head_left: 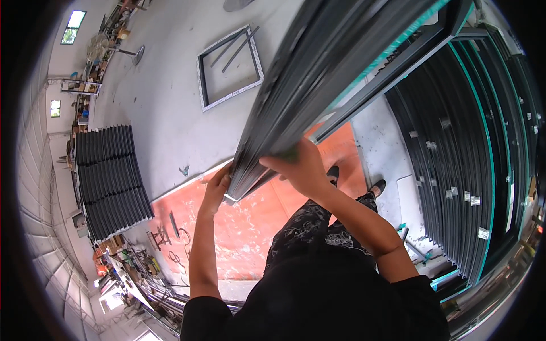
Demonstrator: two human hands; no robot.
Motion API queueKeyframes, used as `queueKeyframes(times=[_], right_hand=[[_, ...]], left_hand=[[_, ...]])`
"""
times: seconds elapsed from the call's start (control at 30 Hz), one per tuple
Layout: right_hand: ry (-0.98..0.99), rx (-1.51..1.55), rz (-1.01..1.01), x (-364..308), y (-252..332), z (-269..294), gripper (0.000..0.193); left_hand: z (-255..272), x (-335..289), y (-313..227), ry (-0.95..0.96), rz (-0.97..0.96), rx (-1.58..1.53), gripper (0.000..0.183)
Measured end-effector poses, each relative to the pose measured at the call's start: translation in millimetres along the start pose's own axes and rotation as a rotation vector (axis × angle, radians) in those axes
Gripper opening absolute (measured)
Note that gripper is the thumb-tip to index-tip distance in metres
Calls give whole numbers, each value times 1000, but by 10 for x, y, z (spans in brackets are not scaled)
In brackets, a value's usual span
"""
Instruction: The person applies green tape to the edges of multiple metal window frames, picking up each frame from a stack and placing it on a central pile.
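A large dark grey metal frame [296, 85] with long grooves along its side and a teal edge is tilted up in front of me. It reaches from the upper right down to a corner near my hands. My left hand [217, 186] grips the left side of that lower end, its fingers partly hidden behind it. My right hand [298, 167] is closed round the right side, thumb stretched across it; its other fingers are hidden. Something greenish beside the right thumb is too blurred to name.
An orange mat [250, 244] lies under the frame and my feet. Stacked dark frames [449, 148] stand close on my right, and a stack of dark profiles [111, 176] at left. A smaller rectangular frame [203, 85] lies on the grey floor ahead. Tools [162, 237] lie at the mat's left.
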State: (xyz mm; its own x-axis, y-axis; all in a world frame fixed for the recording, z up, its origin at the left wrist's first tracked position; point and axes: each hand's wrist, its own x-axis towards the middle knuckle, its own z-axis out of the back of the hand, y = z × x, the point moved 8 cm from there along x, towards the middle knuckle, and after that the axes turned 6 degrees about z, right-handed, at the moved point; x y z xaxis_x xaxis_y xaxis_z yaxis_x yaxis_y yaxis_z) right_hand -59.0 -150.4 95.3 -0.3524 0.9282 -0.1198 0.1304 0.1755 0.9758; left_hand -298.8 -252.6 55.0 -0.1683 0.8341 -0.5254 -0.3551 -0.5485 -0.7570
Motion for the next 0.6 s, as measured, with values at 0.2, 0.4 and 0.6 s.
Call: queueKeyframes(times=[0.2, 0.4, 0.6], right_hand=[[-12, -173, 91, -48, -112, 55, 43], [-66, -328, 112, -82, -269, -86, 38], [-144, -215, 127, -135, -277, -48, 38]], left_hand=[[-299, 139, -526, 61, -151, -212, 66], [-437, 191, -1367, 98, -472, -135, 64], [-599, 375, -1091, -169, -415, -226, 62]])
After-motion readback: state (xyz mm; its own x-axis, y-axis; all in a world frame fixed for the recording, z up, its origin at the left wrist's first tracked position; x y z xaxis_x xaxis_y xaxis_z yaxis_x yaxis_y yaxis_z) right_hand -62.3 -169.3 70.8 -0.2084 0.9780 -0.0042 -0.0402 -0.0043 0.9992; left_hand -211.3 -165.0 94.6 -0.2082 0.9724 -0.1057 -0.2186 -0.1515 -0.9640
